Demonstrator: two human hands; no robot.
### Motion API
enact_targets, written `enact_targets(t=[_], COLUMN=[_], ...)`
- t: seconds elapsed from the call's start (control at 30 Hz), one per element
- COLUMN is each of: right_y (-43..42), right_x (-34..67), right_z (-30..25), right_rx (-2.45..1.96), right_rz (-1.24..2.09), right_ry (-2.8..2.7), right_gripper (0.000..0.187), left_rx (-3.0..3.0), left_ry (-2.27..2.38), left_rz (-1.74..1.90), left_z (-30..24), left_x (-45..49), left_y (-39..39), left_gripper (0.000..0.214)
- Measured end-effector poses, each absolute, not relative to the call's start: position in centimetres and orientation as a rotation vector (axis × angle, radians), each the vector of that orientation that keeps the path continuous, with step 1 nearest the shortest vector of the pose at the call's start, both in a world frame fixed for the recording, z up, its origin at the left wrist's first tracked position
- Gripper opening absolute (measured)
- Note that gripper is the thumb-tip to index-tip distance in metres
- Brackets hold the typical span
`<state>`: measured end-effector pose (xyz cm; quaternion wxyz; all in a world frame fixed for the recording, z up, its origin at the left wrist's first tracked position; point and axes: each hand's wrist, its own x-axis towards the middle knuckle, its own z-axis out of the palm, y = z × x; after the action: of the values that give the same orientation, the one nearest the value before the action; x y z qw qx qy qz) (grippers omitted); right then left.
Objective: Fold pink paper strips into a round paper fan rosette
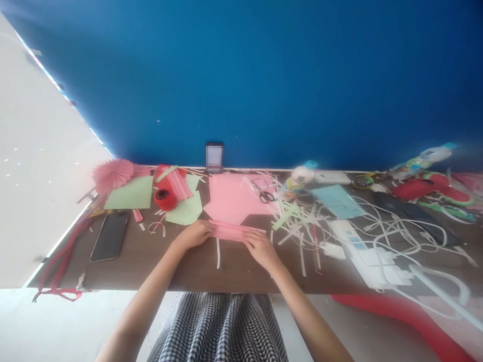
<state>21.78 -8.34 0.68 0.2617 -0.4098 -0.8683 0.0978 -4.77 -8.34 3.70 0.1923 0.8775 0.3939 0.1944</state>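
I watch a brown worktop [141,254] stretch from 9 to 3 o'clock. A flat pink sheet [234,196] lies on it, at 12 o'clock from the hands. My left hand [196,234] grasps the folded pink paper [228,231] at its 9 o'clock end, my right hand [259,245] near its 4 o'clock corner. Dark-handled scissors [266,197] rest at 1 o'clock.

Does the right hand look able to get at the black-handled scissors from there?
Probably yes. The right hand is on the folded pink paper, so it would likely have to leave that, but the scissors lie just beyond, on a flat pink sheet, their handles apparently uncovered.
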Motion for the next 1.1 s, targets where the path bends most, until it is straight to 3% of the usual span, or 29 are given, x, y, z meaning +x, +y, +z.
enact_targets(t=[0.17,0.93,1.1], right_y=[-8.5,-7.0,-7.0], right_x=[21.4,24.0,24.1], right_z=[0.9,1.1,1.6], right_rx=[-1.059,-1.239,-1.297], right_rz=[0.18,0.643,0.498], right_ry=[-2.334,-2.221,-2.287], right_gripper=[0.02,0.018,0.016], left_rx=[2.486,2.208,2.078], left_ry=[1.133,1.191,1.31], left_rz=[0.488,0.541,0.556], left_z=[4.2,3.8,4.1], left_x=[-4.7,-5.8,-5.7], left_y=[-9.0,-7.1,-7.5], left_gripper=[0.029,0.021,0.018])
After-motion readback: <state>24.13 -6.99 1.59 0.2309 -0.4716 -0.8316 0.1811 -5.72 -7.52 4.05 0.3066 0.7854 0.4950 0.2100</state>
